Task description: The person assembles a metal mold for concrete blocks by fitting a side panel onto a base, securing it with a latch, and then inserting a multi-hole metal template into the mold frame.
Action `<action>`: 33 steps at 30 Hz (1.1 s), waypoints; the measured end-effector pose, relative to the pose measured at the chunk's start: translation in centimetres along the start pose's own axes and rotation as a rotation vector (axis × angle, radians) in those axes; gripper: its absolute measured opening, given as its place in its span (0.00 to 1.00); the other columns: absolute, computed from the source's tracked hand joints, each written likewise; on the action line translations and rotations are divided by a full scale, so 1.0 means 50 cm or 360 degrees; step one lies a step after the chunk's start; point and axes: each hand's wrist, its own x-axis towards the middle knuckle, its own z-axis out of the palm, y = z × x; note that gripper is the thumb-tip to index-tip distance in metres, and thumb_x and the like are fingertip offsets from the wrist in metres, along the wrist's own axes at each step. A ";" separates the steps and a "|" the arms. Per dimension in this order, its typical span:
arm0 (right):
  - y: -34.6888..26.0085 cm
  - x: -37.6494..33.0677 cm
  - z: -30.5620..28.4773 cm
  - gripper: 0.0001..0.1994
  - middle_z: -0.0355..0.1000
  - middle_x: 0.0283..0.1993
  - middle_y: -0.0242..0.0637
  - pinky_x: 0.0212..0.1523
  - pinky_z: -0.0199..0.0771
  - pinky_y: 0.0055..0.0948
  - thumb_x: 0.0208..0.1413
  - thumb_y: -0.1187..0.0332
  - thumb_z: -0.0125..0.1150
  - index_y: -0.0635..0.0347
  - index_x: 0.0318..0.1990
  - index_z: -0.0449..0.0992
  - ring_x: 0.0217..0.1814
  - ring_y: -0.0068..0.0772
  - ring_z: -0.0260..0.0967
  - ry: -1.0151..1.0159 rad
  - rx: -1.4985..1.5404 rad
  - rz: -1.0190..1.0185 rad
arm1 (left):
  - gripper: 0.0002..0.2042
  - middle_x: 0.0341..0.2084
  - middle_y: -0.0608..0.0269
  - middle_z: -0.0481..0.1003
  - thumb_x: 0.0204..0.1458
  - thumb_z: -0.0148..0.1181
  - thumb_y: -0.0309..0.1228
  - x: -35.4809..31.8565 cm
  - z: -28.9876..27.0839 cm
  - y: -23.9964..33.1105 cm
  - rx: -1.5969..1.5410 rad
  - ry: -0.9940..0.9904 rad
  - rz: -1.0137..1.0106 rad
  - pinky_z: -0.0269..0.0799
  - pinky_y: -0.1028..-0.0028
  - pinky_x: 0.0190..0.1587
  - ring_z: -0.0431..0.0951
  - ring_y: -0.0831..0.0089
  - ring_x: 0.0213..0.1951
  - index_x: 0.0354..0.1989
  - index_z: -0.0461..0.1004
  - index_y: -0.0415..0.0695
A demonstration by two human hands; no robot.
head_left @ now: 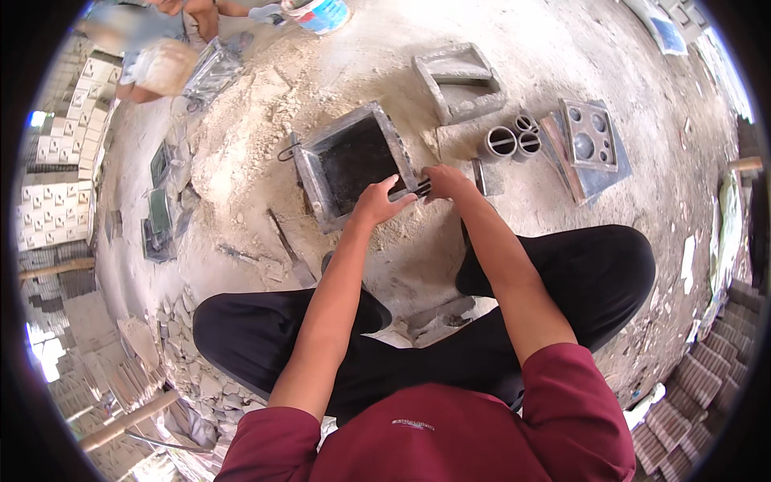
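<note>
While the box [316, 185] is lying in the upper middle of the frame, the left hand [381, 202] and right hand [446, 183] are nearly meeting at its lower-right corner, beside dark prongs [423, 188]; whether they are gripping, I cannot tell. For good work, both should be moving gently, not twisting the corner.

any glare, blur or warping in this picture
Head view: fisheye bending toward the black rim; bright glare at the left edge; co-worker at upper left partly smeared; box dark inside; left hand and right hand fairly clear.
</note>
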 end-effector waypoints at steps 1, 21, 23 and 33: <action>-0.031 0.012 -0.018 0.28 0.76 0.41 0.42 0.46 0.74 0.42 0.28 0.55 0.79 0.54 0.41 0.77 0.48 0.46 0.74 -0.0179 -0.0026 0.0098 | 0.30 0.36 0.44 0.78 0.46 0.65 0.48 -0.013 -0.023 -0.035 0.0029 0.0038 -0.0034 0.73 0.62 0.46 0.79 0.51 0.42 0.48 0.73 0.34; -0.157 0.170 0.005 0.31 0.70 0.49 0.64 0.54 0.67 0.43 0.51 0.55 0.64 0.71 0.56 0.65 0.56 0.59 0.67 0.0722 0.0642 0.0427 | 0.39 0.57 0.36 0.65 0.41 0.59 0.31 0.024 -0.135 -0.328 -0.0481 0.0768 -0.1069 0.60 0.64 0.61 0.65 0.48 0.60 0.64 0.53 0.32; -0.150 0.176 0.017 0.28 0.71 0.48 0.63 0.53 0.67 0.43 0.52 0.57 0.63 0.72 0.53 0.68 0.54 0.60 0.68 0.0735 0.0698 0.0486 | 0.38 0.55 0.34 0.65 0.41 0.58 0.31 0.013 -0.121 -0.346 -0.0626 0.0775 -0.0961 0.62 0.64 0.59 0.67 0.48 0.59 0.64 0.53 0.30; -0.164 0.243 -0.048 0.23 0.72 0.47 0.40 0.51 0.65 0.30 0.52 0.69 0.62 0.68 0.54 0.68 0.48 0.30 0.68 0.0718 0.1519 0.0559 | 0.25 0.43 0.45 0.75 0.62 0.41 0.47 0.032 -0.176 -0.361 -0.1129 0.1377 -0.1322 0.67 0.62 0.51 0.75 0.59 0.46 0.52 0.68 0.34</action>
